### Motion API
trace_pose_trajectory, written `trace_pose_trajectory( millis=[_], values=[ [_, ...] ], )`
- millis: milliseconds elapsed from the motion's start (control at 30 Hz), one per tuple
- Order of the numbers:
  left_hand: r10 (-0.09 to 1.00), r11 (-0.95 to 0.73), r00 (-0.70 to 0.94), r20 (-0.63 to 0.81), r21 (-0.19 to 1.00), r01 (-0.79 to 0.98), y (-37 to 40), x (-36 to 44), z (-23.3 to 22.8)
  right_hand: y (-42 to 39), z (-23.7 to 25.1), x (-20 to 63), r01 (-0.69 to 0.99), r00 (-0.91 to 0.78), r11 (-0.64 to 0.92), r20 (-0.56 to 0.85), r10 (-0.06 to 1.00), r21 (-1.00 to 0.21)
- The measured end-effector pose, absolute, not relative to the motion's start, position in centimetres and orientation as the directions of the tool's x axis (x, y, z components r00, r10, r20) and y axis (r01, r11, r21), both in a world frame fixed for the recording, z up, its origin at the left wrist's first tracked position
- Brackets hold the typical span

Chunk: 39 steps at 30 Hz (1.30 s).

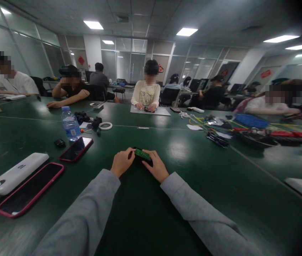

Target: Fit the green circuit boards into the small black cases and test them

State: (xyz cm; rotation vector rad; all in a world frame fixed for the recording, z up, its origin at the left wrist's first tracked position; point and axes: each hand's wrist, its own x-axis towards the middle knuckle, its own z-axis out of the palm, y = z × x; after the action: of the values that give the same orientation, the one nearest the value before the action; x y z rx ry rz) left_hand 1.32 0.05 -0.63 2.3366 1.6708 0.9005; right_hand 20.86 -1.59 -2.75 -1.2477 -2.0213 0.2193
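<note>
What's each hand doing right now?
Left hand: closed on the end of the green circuit board.
Right hand: closed on the same board.

The room is rather dim, and the light comes from rectangular ceiling panels (93, 24) in the upper part of the frame. These panels are overexposed and look pure white. The dark green table (167, 199) reflects them as soft pale patches in the middle of the frame. Shadows are weak and diffuse. The wide lens bends straight lines near the edges, and the right corners fall into black vignette. The right side is smeared by blur; the centre is sharper. Faces are pixelated.
</note>
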Motion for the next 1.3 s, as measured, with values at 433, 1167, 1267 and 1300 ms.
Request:
trace_pose_trajectory(
  millis=[433,1167,1267,1300],
  values=[
    [0.694,-0.68,0.404,0.595,0.36,0.639,-0.6,2.1,0.4,-1.1,-3.0,21.2,0.553,-0.15,0.419,0.409,0.9,-0.72],
    [0.994,-0.012,0.102,0.034,0.978,-0.207,-1.9,6.2,-1.5,-3.0,-2.0,19.0,0.427,-0.113,0.441,0.437,0.892,-0.79],
    [0.997,0.036,0.069,-0.017,0.957,-0.289,-1.7,6.6,-1.9,-3.7,-2.5,17.7,0.361,-0.09,0.396,0.391,0.916,-0.844],
    [0.998,0.039,0.065,-0.02,0.952,-0.305,-1.6,6.6,-1.9,-3.9,-2.7,17.3,0.357,-0.073,0.391,0.392,0.917,-0.848]
  ],
)
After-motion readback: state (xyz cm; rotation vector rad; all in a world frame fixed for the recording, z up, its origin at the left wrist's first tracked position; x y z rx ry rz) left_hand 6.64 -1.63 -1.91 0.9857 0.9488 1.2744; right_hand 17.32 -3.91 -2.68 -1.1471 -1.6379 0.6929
